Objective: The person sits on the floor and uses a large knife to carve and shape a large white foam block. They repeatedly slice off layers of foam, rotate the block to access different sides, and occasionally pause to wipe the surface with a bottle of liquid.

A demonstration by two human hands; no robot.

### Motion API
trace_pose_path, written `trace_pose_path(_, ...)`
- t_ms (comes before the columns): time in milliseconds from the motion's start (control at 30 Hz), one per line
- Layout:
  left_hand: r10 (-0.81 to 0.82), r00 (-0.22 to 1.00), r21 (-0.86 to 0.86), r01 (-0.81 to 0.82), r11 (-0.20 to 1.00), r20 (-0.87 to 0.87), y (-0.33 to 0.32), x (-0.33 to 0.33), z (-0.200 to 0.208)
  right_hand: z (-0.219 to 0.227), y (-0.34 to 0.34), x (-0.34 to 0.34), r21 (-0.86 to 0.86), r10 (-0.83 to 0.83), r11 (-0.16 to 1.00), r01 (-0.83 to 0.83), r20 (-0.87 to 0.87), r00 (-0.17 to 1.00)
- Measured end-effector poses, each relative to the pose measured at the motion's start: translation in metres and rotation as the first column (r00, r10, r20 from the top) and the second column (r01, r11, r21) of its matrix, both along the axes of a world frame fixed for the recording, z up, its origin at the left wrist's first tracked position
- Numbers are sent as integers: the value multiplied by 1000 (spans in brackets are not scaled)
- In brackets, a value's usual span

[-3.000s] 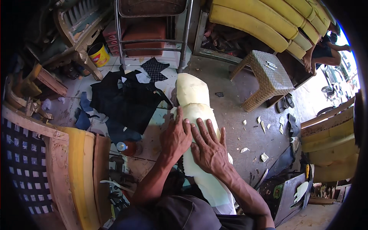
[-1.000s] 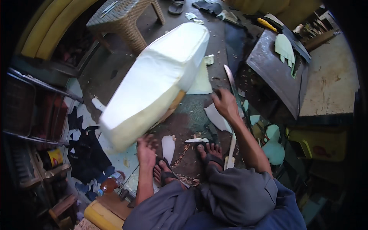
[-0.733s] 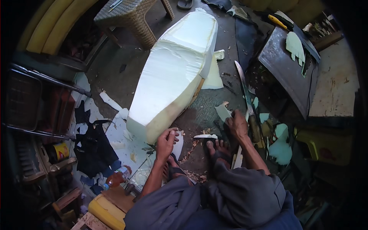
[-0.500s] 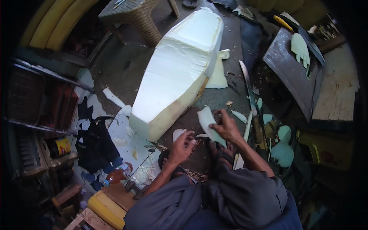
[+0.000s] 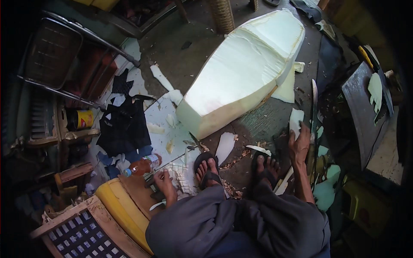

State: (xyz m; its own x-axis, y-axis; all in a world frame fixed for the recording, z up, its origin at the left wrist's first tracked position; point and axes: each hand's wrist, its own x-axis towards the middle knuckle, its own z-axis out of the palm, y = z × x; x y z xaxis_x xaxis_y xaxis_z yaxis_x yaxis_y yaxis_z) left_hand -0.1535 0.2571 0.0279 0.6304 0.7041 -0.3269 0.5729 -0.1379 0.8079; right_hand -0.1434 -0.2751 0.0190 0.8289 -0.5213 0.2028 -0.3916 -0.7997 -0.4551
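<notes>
My right hand (image 5: 300, 146) grips a pale foam offcut (image 5: 296, 118) between thumb and fingers, at the right of my feet. My left hand (image 5: 164, 182) is low at the left, its fingers curled beside a dark tool-like object (image 5: 149, 182) and a pile of foam scraps (image 5: 183, 174); whatever it pinches is too small to make out. Ahead lies a large white foam block (image 5: 234, 75), long and seat-shaped, with a step across its far part. Another flat foam offcut (image 5: 225, 147) rests on the floor between the block and my left foot.
A long blade (image 5: 314, 92) lies at the right, near a curved dark sheet (image 5: 365, 112). At the left are a plastic bottle (image 5: 144, 165), black cloth scraps (image 5: 124, 125), a metal-framed chair (image 5: 81, 64) and a yellow cushion (image 5: 122, 213). Shavings litter the floor around my sandalled feet.
My hands have moved apart: the left one down and left toward the scraps beside the bottle, the right one out to the right with the foam offcut. The view has turned leftward.
</notes>
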Motion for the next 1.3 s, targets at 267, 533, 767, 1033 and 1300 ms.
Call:
trace_pose_path(267,-485,856,538,499,680,-181,-49,120,-16,11,71,-13,248,475,879,-406,-418,774)
trace_pose_path(533,-560,778,285,626,726,-283,-19,112,-46,20,58,-15,473,405,852,-225,-322,856)
trace_pose_path(767,-420,898,-605,409,683,132,-100,87,13,39,58,3,416,457,849,-325,-269,848)
trace_pose_path(1033,-744,595,-697,671,251,304,-166,71,14,41,123,32,941,711,193,-279,62,701)
trace_pose_path(1300,-143,960,-376,228,898,240,-32,29,53,47,94,18,954,503,292,-75,-86,860)
